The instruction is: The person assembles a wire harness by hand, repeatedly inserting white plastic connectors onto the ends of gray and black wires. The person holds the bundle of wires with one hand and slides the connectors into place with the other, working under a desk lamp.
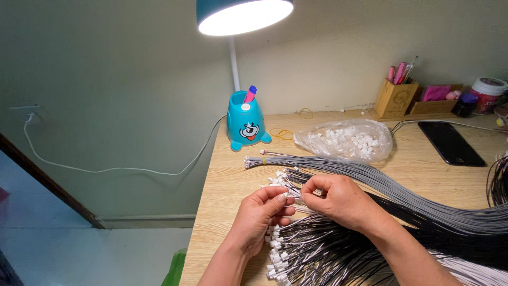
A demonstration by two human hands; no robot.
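1. Your left hand (260, 212) is pinching a small white connector (286, 195) at the tip of a thin wire.
2. Your right hand (338, 198) is gripping that wire just beside it, fingers closed.
3. Both are hovering over black-and-white wires (317, 249) lying on the wooden counter (227, 180).
4. A grey wire bundle (370, 175) is stretching behind, near a bag of white connectors (346, 140).

A: What are the hands doing?
B: Left hand (260, 212) and right hand (338, 200) pinch a white connector (290, 195) on wires (328, 249).
A: And at twelve o'clock?
B: A bag (346, 140); lamp (246, 124) at eleven.
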